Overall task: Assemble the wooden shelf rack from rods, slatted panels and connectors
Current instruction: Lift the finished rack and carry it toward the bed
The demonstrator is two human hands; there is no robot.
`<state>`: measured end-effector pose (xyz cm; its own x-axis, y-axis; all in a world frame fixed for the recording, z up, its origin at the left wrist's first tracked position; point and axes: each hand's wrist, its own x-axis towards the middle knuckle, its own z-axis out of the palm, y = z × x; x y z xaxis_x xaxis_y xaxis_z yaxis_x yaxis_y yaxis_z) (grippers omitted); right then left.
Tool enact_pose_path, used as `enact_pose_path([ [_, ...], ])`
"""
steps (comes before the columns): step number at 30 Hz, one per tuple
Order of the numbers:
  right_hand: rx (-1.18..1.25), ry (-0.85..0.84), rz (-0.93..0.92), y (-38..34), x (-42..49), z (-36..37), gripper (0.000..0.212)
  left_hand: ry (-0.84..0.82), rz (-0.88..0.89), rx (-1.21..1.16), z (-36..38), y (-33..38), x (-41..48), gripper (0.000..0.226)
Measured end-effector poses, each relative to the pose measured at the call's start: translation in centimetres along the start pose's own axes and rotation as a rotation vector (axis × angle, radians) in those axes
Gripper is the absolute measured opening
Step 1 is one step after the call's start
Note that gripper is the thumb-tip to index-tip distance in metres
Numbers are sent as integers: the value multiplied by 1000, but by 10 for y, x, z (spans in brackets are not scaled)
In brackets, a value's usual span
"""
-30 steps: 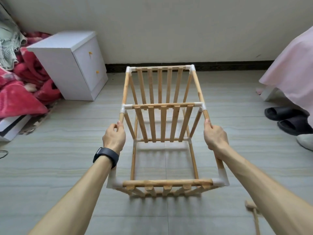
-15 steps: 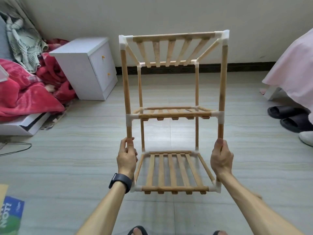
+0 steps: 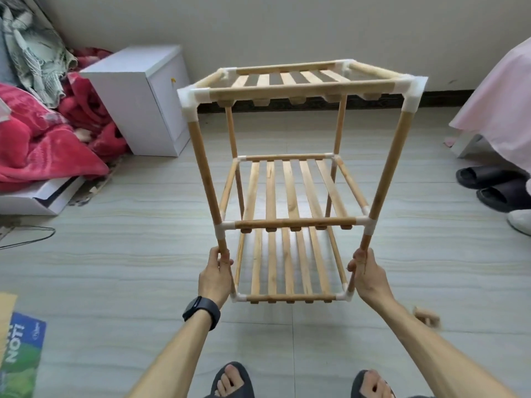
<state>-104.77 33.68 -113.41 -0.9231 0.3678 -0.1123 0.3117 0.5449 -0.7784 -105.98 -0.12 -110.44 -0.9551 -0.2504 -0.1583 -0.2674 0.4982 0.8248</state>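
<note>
Swung up from its tipped-over lie of a second ago, the three-tier rack of pale wooden rods and slats point(image 3: 296, 222) now stands upright in the centre of the frame, and its top tier shows more from above than it did half a second ago. The left hand point(image 3: 215, 278), with a black watch point(image 3: 202, 310) at its wrist, has its fingers curled round the front left post just below the middle tier. The right hand point(image 3: 369, 278) grips the front right post at the same height.

All three slatted panels look seated: the top panel point(image 3: 287, 79), the middle panel point(image 3: 290, 188) and the bottom panel point(image 3: 287, 268). White plastic corner connectors point(image 3: 191, 99) cap every joint in view, and no post end shows bare. Whether the rack's base rests on the grey tiled floor point(image 3: 115, 268) or hangs just above it cannot be told.

Judging by this, assembly is essentially done. What seems left is setting the rack down squarely and checking the joints. One small blurred wooden piece point(image 3: 426, 315) lies on the floor at lower right, and whether it belongs in the rack is unclear.
</note>
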Motion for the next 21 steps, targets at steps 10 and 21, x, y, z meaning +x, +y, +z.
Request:
enact_pose_path([
  [10, -30, -200, 131, 41, 6, 23, 43, 2, -128, 57, 32, -42, 13, 32],
  [21, -310, -660, 276, -3, -24, -42, 43, -512, -295, 348, -44, 2, 19, 48],
])
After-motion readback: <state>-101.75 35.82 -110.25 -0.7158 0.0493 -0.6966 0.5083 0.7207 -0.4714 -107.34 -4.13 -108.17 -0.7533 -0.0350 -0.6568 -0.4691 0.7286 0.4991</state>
